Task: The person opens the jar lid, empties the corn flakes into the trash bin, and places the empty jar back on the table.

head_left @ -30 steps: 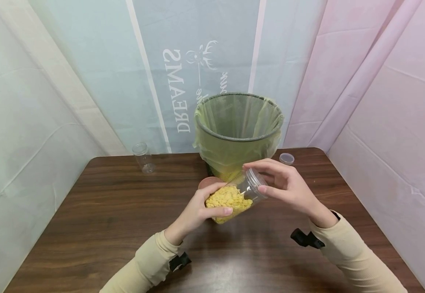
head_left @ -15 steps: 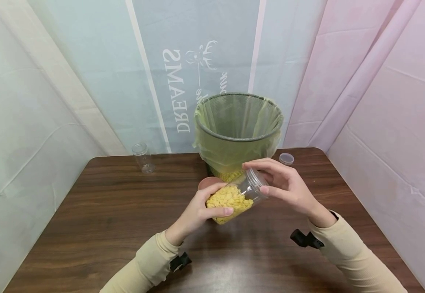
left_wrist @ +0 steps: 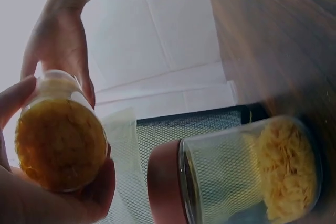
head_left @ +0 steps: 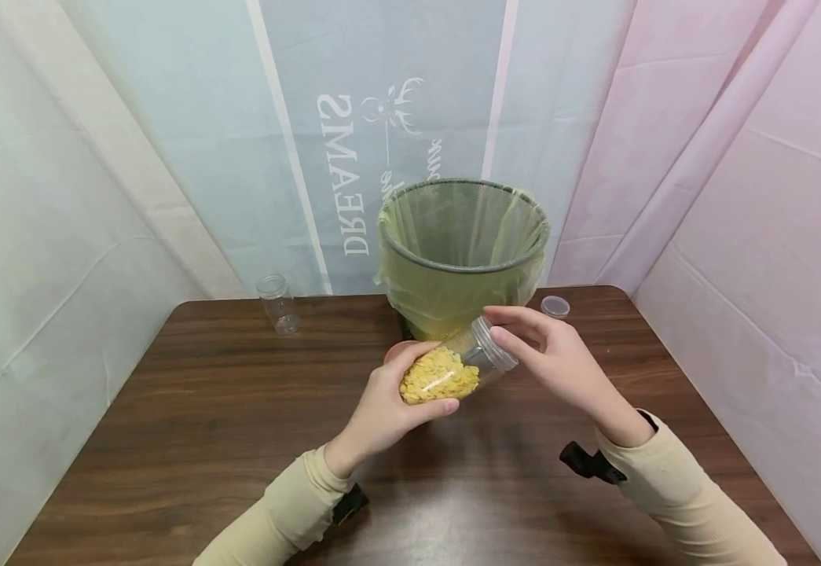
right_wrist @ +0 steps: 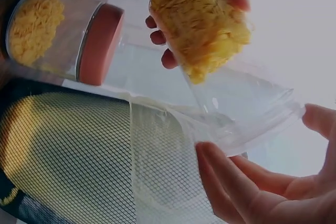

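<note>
My left hand point(head_left: 382, 405) grips a clear plastic jar point(right_wrist: 197, 22) partly filled with yellow flakes point(head_left: 441, 376). The jar lies tilted, its lidded end towards the right and slightly up. Around that end, my right hand point(head_left: 566, 362) holds the clear lid point(head_left: 493, 344) between thumb and fingers. In the right wrist view the lid's rim sits between the fingertips point(right_wrist: 207, 148) and thumb. The left wrist view shows the flakes through the round base of the jar point(left_wrist: 60, 145), with the right hand point(left_wrist: 60, 40) behind it.
A mesh bin point(head_left: 463, 267) with a pale yellow liner stands at the back. Before it is a larger clear jar point(left_wrist: 226, 171) of flakes with a reddish-brown lid point(right_wrist: 102, 43). A clear empty jar point(head_left: 279, 303) stands back left; a small lid point(head_left: 555, 306) lies right of the bin.
The held jar has turned, its base end rising, and lies more level. Its flakes have shifted. My right thumb and fingers have moved slightly on the lid.
</note>
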Motion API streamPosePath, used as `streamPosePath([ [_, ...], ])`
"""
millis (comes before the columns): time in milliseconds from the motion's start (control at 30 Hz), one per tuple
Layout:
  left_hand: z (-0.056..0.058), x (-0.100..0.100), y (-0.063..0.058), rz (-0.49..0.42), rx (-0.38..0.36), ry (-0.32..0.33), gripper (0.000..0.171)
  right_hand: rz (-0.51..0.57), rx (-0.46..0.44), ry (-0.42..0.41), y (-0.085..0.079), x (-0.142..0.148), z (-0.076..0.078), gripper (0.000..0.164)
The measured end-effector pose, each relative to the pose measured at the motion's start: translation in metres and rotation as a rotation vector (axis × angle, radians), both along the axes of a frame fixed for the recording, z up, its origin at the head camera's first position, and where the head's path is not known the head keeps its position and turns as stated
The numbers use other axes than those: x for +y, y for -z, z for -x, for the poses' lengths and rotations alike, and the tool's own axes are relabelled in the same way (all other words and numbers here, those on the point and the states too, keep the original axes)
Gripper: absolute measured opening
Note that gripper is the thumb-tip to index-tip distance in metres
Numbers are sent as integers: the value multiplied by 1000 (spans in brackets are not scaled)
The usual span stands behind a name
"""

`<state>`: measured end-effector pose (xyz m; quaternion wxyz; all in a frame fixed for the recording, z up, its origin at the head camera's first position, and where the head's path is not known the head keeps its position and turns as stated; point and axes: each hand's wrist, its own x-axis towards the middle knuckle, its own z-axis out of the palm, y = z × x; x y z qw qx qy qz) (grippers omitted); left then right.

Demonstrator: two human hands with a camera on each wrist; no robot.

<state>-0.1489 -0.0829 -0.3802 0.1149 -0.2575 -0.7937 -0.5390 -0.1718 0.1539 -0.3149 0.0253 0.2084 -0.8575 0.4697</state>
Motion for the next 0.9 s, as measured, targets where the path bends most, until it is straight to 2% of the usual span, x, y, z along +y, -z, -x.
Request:
streamPosePath([
  [100,0,1,2,44,86,-66,67,-73,15,49,1,-1,1,37],
  [200,0,3,3,81,141,-110,70,-90,28,63,1,-3,1,37],
  [333,-1,2,2,97,160,-142,71,-64,34,28,1,-3,2,38],
  [433,-2,1,0,88,146,-139,71,-20,48,-28,1,-3,2,40],
  [533,-2,0,-1,63,114,-102,70,48,56,-93,0,-1,1,43],
  [733,0,-2,-1,-3,-14,-10,66,138,54,-218,-3,2,2,48],
  [833,2,-4,-3,-38,-106,64,62,176,85,-295,-3,5,3,51],
  [900,3,-6,-4,-77,-185,141,57,217,107,-361,-3,6,3,52],
])
